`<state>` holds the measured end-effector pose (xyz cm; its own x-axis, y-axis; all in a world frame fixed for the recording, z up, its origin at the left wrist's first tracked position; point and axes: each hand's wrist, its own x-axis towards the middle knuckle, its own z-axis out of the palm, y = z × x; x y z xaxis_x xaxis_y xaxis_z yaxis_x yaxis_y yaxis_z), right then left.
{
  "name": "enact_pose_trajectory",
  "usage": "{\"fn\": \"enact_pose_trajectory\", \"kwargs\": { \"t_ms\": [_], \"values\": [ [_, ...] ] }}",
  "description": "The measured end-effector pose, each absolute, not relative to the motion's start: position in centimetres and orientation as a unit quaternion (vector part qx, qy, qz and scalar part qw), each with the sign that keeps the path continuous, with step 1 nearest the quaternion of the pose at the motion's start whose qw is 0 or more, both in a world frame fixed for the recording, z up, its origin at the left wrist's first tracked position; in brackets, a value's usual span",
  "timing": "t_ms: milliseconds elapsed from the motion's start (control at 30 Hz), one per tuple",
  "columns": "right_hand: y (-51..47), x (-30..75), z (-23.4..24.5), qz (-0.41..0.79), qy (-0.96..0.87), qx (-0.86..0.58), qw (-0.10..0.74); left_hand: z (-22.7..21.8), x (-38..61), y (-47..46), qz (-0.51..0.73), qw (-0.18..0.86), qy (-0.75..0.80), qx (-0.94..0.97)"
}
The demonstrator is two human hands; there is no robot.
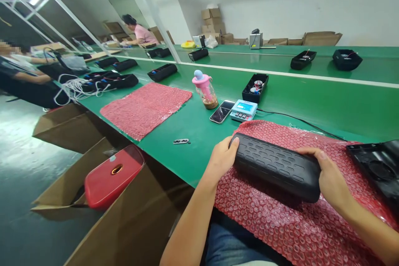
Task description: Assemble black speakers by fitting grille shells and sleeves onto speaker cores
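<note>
A long black speaker housing (276,168) with a slotted grille lies across a sheet of red bubble wrap (280,224) at the near edge of the green table (311,99). My left hand (222,158) grips its left end, thumb on top. Its right end is held by my right hand (327,174), fingers curled over the top edge. Both hands are closed on the housing.
Beyond the wrap lie a phone (222,111), a small blue-and-white meter (243,110), a pink bottle (205,89) and an open black housing (255,87). Another black part (377,166) sits at right. A second red bubble sheet (145,108), cardboard boxes (124,216), a red stool (114,176) and seated workers are left.
</note>
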<state>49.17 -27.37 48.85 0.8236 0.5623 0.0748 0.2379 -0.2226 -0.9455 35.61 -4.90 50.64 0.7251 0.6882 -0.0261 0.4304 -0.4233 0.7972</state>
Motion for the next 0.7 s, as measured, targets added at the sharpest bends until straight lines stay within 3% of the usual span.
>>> {"fn": "enact_pose_trajectory", "kwargs": {
  "t_ms": [700],
  "values": [
    [-27.5,50.2,48.2,0.08,-0.334,-0.762,0.55,50.9,36.0,-5.3,0.114,0.339,0.365,0.86]
  ]
}}
